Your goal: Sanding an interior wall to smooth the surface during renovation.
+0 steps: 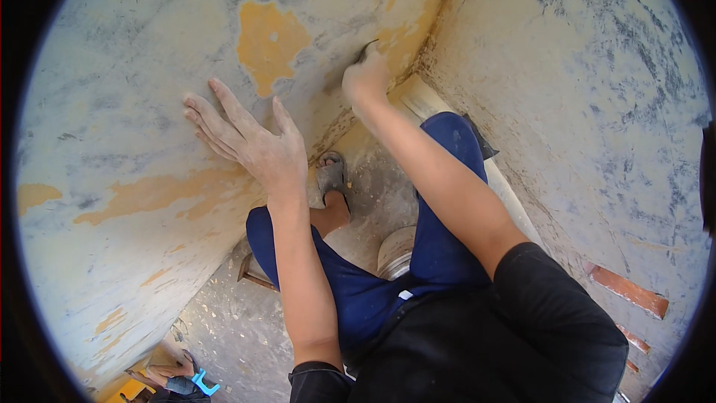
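Note:
In front of me stands a whitish wall [171,45] with grey smears and bare yellow patches, one large yellow patch [271,46] between my hands. My left hand [257,142] is spread against the wall, below and left of that patch, with pale dust on its fingers and nothing in it. Close to the corner, my right hand [365,82] is closed around a thin dark scraper-like piece [365,52]. Only its curved dark edge shows above the fingers; the grip is hidden and slightly blurred. Yellow streaks [399,39] mark the wall beside it.
A second wall [582,82] meets the first at my right, with a pale ledge [425,101] along its foot. Between my legs is a round bucket [395,251]. Exposed red bricks [630,291] show lower right. Another person [175,377] is at the lower left, beside a blue object [204,383].

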### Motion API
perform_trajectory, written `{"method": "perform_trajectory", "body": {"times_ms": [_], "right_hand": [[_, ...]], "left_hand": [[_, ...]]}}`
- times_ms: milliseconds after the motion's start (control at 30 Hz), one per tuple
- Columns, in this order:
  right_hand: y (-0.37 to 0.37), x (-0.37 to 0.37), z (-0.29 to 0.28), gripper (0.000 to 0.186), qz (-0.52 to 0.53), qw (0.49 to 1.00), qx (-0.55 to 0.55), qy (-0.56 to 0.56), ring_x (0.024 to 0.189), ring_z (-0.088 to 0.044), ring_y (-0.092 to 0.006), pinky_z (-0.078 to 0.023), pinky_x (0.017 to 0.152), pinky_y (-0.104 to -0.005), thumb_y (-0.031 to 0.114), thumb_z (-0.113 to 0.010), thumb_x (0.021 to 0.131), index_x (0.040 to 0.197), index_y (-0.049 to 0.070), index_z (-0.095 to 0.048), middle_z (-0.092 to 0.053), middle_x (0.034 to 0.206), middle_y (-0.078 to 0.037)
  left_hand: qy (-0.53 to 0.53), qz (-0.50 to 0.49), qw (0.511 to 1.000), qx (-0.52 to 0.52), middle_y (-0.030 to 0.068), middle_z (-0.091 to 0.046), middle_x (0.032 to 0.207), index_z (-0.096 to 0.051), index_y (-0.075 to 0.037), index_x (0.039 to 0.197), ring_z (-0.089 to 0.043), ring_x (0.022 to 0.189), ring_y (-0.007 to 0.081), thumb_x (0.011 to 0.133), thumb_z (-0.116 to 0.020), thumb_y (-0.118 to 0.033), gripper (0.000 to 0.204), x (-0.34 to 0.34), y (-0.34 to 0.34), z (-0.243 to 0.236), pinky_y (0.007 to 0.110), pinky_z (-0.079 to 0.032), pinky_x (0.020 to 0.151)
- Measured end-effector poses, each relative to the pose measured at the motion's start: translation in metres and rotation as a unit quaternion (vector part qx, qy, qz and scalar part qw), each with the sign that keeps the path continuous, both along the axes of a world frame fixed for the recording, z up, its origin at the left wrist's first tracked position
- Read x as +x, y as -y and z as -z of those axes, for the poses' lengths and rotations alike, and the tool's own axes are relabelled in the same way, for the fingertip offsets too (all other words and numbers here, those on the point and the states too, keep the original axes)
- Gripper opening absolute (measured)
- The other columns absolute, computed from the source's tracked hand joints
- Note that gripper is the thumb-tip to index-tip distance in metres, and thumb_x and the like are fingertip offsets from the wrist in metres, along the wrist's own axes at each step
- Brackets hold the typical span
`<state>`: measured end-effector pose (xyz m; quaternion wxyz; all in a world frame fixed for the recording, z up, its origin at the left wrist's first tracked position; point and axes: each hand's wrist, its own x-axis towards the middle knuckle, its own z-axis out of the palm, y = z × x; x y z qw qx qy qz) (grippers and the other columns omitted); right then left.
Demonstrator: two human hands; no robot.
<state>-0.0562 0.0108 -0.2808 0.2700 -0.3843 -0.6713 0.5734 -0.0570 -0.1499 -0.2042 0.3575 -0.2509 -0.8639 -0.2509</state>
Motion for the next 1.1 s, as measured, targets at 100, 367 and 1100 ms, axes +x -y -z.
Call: {"method": "perform_trajectory", "body": {"times_ms": [100,367,1100], "right_hand": [[0.011,0.003,0.004,0.070,0.016,0.999,-0.031,-0.011,0.142,-0.041,-0.0526,-0.034,0.120,-0.0488,-0.010,-0.044,0.085,0.153,-0.016,-0.031,-0.043,0.147,-0.043],[0.015,-0.003,0.002,0.070,0.021,0.995,-0.092,0.010,0.137,-0.044,-0.0527,-0.034,0.119,-0.0494,-0.011,-0.044,0.084,0.153,-0.016,-0.033,-0.045,0.145,-0.043],[0.011,-0.013,0.038,0.038,0.130,0.984,0.120,0.015,0.115,-0.062,-0.0473,-0.048,0.099,-0.0479,-0.004,-0.046,0.089,0.123,-0.012,-0.061,-0.067,0.121,-0.032]], "left_hand": [[0.012,0.005,1.000,-0.004,0.0240,-0.009,0.172,-0.024,-0.007,0.166,-0.009,0.159,0.0448,0.089,-0.079,-0.016,0.095,0.000,0.002,0.006,0.060,-0.014,0.126],[0.003,-0.006,1.000,-0.007,0.0245,-0.009,0.172,-0.024,-0.007,0.166,-0.009,0.159,0.0453,0.089,-0.079,-0.015,0.095,-0.001,0.003,0.004,0.060,-0.014,0.126],[0.020,0.009,1.000,-0.004,0.0235,-0.008,0.173,-0.024,-0.007,0.166,-0.007,0.159,0.0445,0.089,-0.078,-0.015,0.094,0.002,-0.002,0.005,0.060,-0.012,0.127]]}}
